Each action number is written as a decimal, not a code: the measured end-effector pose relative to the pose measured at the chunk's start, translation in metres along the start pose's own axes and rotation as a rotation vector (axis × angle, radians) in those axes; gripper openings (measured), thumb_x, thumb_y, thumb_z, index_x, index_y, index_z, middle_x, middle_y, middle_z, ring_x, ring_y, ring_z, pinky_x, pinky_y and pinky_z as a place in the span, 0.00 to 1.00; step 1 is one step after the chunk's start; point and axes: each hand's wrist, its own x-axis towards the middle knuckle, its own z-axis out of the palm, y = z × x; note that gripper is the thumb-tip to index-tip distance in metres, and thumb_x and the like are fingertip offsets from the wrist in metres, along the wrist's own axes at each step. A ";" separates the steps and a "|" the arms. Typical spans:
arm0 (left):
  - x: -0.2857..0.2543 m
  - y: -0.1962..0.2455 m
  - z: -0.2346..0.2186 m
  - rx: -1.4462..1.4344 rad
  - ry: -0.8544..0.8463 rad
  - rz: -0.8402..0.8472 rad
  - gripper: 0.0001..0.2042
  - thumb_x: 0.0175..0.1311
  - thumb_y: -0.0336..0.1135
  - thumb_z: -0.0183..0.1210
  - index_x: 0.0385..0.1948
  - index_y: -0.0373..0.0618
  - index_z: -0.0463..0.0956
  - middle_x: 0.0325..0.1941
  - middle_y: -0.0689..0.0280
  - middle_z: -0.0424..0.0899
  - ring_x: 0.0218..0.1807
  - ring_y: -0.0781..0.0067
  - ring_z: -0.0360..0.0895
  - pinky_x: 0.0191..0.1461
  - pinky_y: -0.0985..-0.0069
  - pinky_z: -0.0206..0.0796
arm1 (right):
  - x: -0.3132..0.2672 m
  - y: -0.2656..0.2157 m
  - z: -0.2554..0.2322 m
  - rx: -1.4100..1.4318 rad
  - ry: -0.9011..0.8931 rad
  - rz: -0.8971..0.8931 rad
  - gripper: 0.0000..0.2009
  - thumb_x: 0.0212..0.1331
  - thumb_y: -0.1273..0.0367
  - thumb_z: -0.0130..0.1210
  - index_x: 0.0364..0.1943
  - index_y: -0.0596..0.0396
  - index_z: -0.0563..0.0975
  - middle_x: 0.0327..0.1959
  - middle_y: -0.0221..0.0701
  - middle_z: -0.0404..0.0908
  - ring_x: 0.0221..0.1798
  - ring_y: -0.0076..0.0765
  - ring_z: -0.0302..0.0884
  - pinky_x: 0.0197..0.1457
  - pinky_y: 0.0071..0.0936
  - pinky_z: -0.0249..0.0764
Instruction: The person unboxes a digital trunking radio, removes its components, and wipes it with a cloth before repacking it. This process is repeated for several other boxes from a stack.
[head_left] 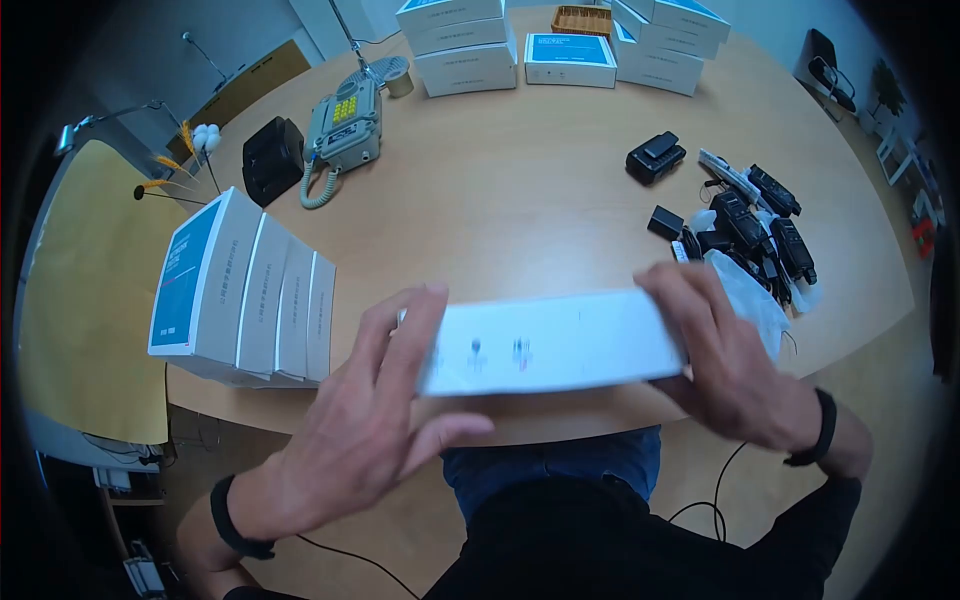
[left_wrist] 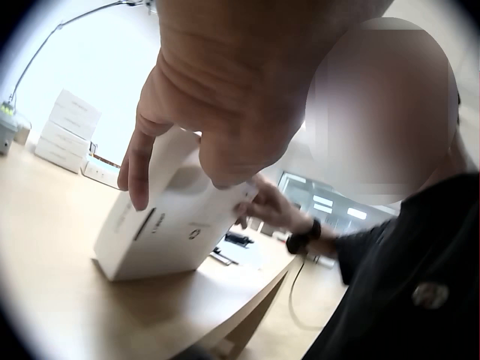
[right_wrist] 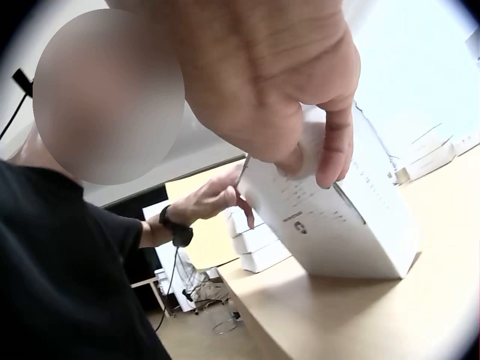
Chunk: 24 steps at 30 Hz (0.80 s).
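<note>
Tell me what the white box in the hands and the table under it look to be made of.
White box: likely matte coated cardboard, going by its crisp folded edges, flat printed faces and lack of gloss. The left hand and right hand grip its ends. Table: light wood or wood-look laminate, with faint grain and a smooth, low sheen; which one is unclear.

white box (head_left: pixel 555 343) print motion-blurred, unreadable, box ends hidden under both hands

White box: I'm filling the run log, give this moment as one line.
left hand holds white box end | right hand holds other end | box at table near edge
</note>
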 end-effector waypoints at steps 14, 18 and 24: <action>0.032 -0.038 0.113 0.208 -0.120 0.085 0.38 0.64 0.44 0.66 0.77 0.69 0.59 0.84 0.66 0.53 0.82 0.37 0.48 0.75 0.27 0.43 | -0.047 0.010 0.081 0.103 -0.016 -0.048 0.25 0.58 0.70 0.67 0.60 0.61 0.74 0.69 0.53 0.65 0.55 0.53 0.81 0.51 0.40 0.83; 0.085 -0.079 0.125 0.218 -0.064 0.022 0.39 0.64 0.44 0.66 0.78 0.69 0.57 0.84 0.65 0.52 0.82 0.36 0.46 0.76 0.27 0.41 | -0.059 0.014 0.090 0.093 0.085 0.156 0.23 0.57 0.72 0.69 0.57 0.62 0.76 0.68 0.52 0.66 0.52 0.47 0.83 0.53 0.37 0.82; 0.176 -0.166 0.134 0.222 -0.092 -0.106 0.39 0.66 0.46 0.65 0.78 0.74 0.53 0.85 0.67 0.50 0.83 0.40 0.44 0.78 0.27 0.37 | -0.058 0.011 0.097 -0.025 0.143 0.140 0.18 0.57 0.72 0.68 0.50 0.65 0.78 0.59 0.47 0.75 0.53 0.49 0.81 0.55 0.36 0.80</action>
